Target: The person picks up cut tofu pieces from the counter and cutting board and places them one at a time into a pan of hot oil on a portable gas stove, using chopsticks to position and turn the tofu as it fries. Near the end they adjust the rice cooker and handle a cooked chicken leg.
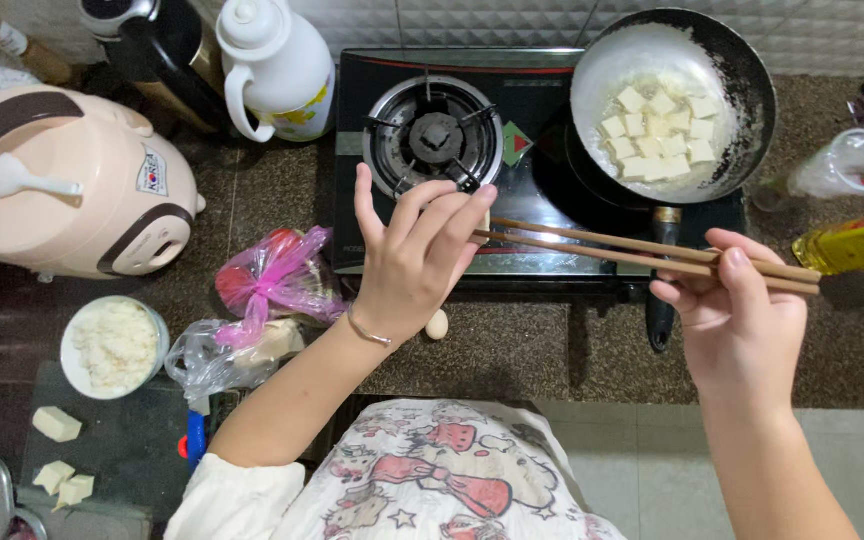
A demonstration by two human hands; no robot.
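Cooking at a two-burner gas stove [542, 190] on a dark speckled counter [512, 360]. The frying pan [742, 60] sits on the right burner, its dark handle pointing toward the person, and holds a cluster of pale tofu cubes [658, 128] lying in a thin whitish layer, likely oil or liquid, though glare makes it hard to tell. The cubes look white and unbrowned, so by my reading the frying is at an early stage; turning and browning remain. More cut tofu pieces [56, 424] lie on a dark board at lower left, not yet in the pan, beside a white bowl [114, 346] of crumbly white food. The left burner [435, 135] is bare, no flame visible. A pair of wooden chopsticks [642, 252] is held level across the front of the stove, well short of the pan. The right hand [742, 320] grips the thick ends, fingers curled over them, thumb on top, forearm coming up from lower right. The left hand [417, 255] is raised with fingers spread and slightly bent, fingertips pinching or steadying the thin tips; wrist cocked back, a thin bracelet showing. Around it: a pink rice cooker [67, 180], a white jug [277, 65], pink and clear plastic bags [267, 290], and an oil bottle [857, 240] at right.
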